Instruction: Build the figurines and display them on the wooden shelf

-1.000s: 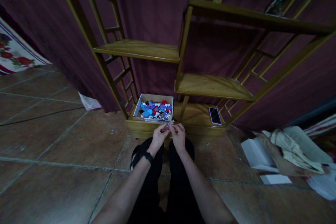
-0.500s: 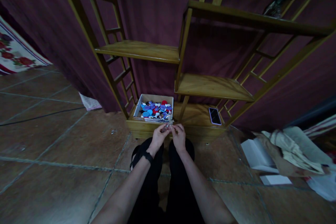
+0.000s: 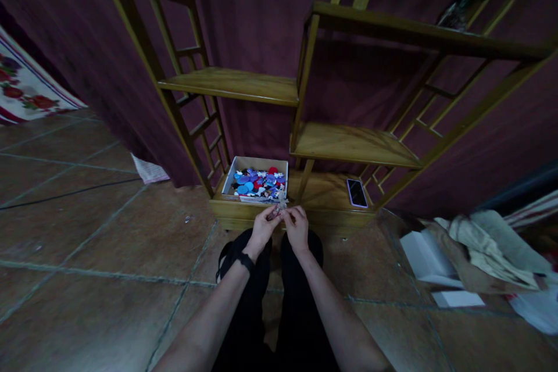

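Note:
My left hand is closed on a small, clear, crinkled piece that looks like plastic wrapping. Close beside it, my right hand pinches the lower right side of the same piece with thumb and fingers. The clear piece stands up between both hands; its exact kind is too small to make out. Just beyond my fingers is an open cardboard box with many small flat pieces in blue, purple, red, white and black.
The box rests on the low board of a wooden shelf unit. On that board to the right lies a phone. White boxes and cloths are on the tiled floor at right. A dark cable runs across the floor at left.
The clear piece now reaches higher above my fingers, overlapping the box's front right corner. Both hands have kept nearly the same place.

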### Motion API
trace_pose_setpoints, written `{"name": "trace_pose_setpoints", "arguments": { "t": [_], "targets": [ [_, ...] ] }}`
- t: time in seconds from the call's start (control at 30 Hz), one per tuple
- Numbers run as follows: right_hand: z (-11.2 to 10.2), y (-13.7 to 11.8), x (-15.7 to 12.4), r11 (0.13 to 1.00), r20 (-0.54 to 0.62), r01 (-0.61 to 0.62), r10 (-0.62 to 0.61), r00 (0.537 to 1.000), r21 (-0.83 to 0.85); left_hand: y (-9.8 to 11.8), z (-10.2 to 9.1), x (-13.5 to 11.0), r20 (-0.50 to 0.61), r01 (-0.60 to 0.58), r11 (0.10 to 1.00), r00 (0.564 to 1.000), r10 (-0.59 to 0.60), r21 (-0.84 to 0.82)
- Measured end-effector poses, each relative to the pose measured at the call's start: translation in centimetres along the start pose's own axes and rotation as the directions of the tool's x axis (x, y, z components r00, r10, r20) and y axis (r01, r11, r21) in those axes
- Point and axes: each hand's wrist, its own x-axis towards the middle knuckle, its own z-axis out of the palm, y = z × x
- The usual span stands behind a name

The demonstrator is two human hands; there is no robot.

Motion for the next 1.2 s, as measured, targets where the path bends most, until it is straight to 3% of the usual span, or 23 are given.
{"name": "trace_pose_setpoints", "arguments": {
  "t": [0.23,0.5,0.77,1.2],
  "targets": [
    [0.0,-0.2,-0.2,1.000,-0.026,0.006,-0.006,1.000,-0.007,0.4,0.0,-0.3,0.026,0.027,0.999,0.999,-0.026,-0.037],
    [0.0,-0.2,0.2,1.000,-0.131,-0.019,0.017,0.991,-0.009,0.6,-0.2,-0.3,0.000,0.063,0.984,0.998,-0.064,-0.167],
    [0.3,0.2,-0.3,0.997,0.102,-0.078,0.077,0.992,0.005,1.4,-0.7,-0.5,0.123,0.229,0.901,0.973,-0.197,-0.369],
    [0.0,-0.3,-0.7,0.995,0.118,-0.076,0.069,0.991,0.061,1.2,-0.7,-0.3,0.129,0.239,0.904,0.970,-0.206,-0.354]
  ]
}}
